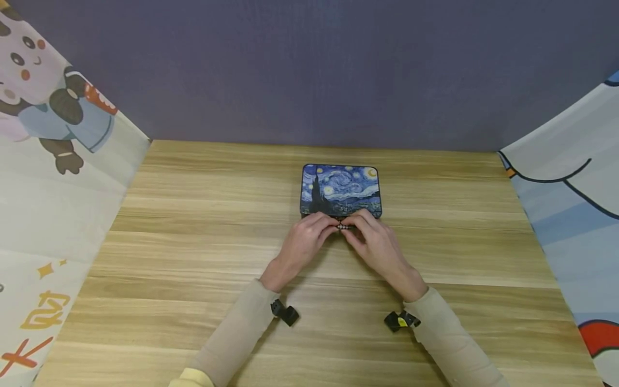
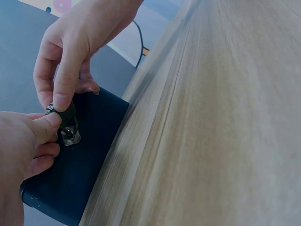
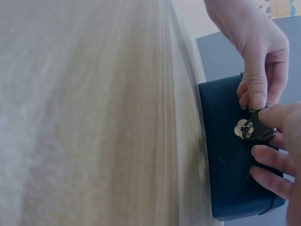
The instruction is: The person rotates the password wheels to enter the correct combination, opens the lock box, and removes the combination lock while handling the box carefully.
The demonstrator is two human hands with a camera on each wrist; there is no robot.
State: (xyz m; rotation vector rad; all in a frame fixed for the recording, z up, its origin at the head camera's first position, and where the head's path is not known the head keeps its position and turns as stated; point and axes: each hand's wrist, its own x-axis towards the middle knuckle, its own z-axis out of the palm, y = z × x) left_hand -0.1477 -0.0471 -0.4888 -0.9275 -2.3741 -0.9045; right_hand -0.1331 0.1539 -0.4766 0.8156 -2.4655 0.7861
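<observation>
A dark box (image 1: 340,188) with a starry-night painting on its lid stands on the table, its front towards me. At that front, a small dark padlock (image 3: 259,130) with a row of light bumps hangs at a metal clasp (image 3: 239,129). My left hand (image 1: 304,236) pinches one side of the padlock between thumb and fingers. From the other side my right hand (image 1: 379,244) pinches it too, thumb on the near face. Fingertips cover much of the padlock (image 2: 69,116) in the left wrist view, and whether its shackle is locked I cannot tell.
The wood-grain table (image 1: 193,236) spreads around the box. Behind it rises a dark blue-grey panel (image 1: 319,75), with cartoon-printed panels (image 1: 63,204) at left and right. A small black camera (image 1: 285,313) sits at each wrist.
</observation>
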